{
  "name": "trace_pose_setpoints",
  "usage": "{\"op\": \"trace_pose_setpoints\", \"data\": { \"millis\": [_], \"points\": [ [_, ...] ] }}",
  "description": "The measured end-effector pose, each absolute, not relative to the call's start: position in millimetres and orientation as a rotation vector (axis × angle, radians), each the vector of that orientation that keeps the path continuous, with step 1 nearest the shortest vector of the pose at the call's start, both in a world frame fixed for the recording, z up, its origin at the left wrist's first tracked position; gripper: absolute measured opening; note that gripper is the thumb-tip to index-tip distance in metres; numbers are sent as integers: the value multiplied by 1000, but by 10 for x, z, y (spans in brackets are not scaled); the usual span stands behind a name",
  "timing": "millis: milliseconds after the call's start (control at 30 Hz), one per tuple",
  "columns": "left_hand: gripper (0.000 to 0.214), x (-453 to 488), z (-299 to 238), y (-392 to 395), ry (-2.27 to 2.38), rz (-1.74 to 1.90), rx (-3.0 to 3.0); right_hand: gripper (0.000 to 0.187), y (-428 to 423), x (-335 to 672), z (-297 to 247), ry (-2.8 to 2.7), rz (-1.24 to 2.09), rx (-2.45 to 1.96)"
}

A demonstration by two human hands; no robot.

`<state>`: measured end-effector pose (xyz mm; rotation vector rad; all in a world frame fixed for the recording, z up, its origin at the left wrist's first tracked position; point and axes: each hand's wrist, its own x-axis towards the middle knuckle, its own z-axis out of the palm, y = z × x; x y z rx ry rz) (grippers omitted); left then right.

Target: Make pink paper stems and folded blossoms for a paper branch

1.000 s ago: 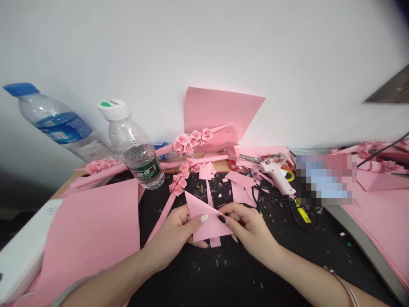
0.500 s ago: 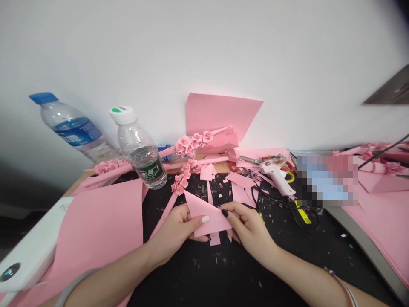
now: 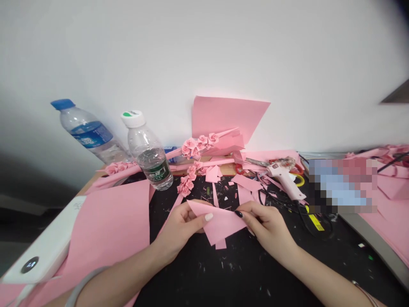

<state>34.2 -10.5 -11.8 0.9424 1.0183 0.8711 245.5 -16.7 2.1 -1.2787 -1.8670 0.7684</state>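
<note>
The left hand (image 3: 182,228) and the right hand (image 3: 266,226) are both closed, pinching a piece of pink paper (image 3: 220,224) over the dark tabletop (image 3: 236,273). The paper is light, thin and bendy, so soft fingers at its edges hold it best.

A person's left hand (image 3: 180,226) and right hand (image 3: 268,226) pinched a triangular sheet of pink paper (image 3: 220,221) above a black, scrap-strewn work mat (image 3: 223,273). Beyond the sheet stood a clear plastic water bottle (image 3: 150,166) to the left, with pink paper roses (image 3: 185,186) nearer, and a pale pink hot glue gun (image 3: 284,177) to the right.
</note>
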Motion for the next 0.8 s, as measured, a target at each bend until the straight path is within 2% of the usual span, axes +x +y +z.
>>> {"op": "trace_pose_setpoints", "data": {
  "millis": [100, 267, 533, 800],
  "points": [
    [25, 322, -100, -84, 1119, 938, 1095, 17, -134, 2518, 45, -1985, 790, -1211],
    [11, 330, -16, -95, 1216, 797, 1329, 15, -145, 2546, 61, -2065, 795, -1171],
    [12, 347, -12, -128, 1219, 743, 1316, 12, -146, 2509, 75, -2080, 725, -1112],
    [19, 282, -37, -192, 1084, 872, 1942, 18, -274, 2398, 40, -2231, 467, -935]
  ]
}}
